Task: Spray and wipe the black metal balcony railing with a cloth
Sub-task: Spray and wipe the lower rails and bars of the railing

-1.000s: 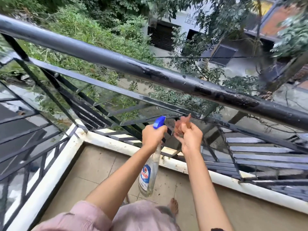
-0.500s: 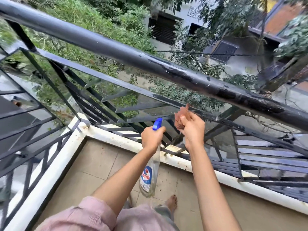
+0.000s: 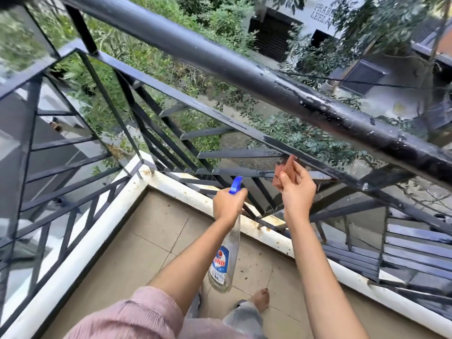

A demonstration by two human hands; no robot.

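The black metal railing [image 3: 244, 69] runs diagonally across the view, its thick top rail wet and streaked toward the right. Below it a flat black bar [image 3: 220, 113] frames several slanted slats. My right hand [image 3: 297, 192] grips a small reddish-brown cloth [image 3: 283, 173], whose top edge touches the underside of that flat bar. My left hand [image 3: 228, 204] holds a clear spray bottle [image 3: 225, 255] by its neck, blue nozzle [image 3: 236, 184] up, body hanging down over the floor.
A white kerb [image 3: 97, 238] edges the beige tiled balcony floor [image 3: 151, 231], meeting at a corner on the left. My bare foot [image 3: 261, 299] stands on the tiles. Beyond the railing are green bushes, trees and a grey building far below.
My right hand has lifted the cloth up to the flat bar under the top rail. The view has moved closer to the railing. The left hand and bottle stay about the same.
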